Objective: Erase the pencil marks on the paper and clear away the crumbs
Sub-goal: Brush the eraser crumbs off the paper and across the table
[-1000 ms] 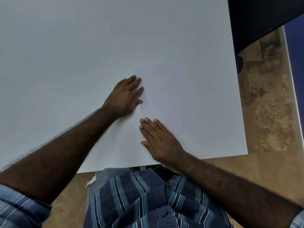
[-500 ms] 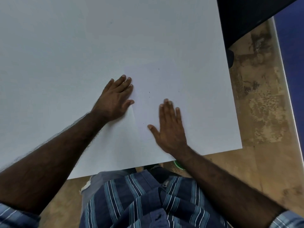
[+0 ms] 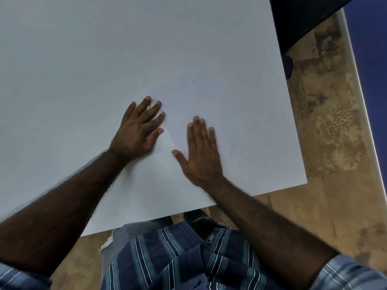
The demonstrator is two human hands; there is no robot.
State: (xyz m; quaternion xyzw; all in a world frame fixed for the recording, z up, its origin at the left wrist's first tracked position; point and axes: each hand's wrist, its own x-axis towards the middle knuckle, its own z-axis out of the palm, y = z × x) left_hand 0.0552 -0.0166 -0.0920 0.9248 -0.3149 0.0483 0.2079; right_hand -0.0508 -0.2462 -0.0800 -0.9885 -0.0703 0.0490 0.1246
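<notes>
The right hand [image 3: 201, 151], flat with fingers together, rests on the thin white paper sheet [image 3: 209, 101]. The tiny dark eraser crumbs [image 3: 221, 124] lie just beyond and right of its fingertips. The left hand [image 3: 140, 126], fingers spread, pins the sheet's left edge and sits farther from them.

I am looking down at the table [image 3: 83, 70], with the paper [image 3: 219, 97] lying on its right half. My left hand [image 3: 139, 130] is lying flat at the paper's left edge, around nine o'clock. My right hand [image 3: 200, 155] is lying flat on the paper near six o'clock. A few crumbs [image 3: 221, 124] are sitting toward one and three o'clock of that hand.
</notes>
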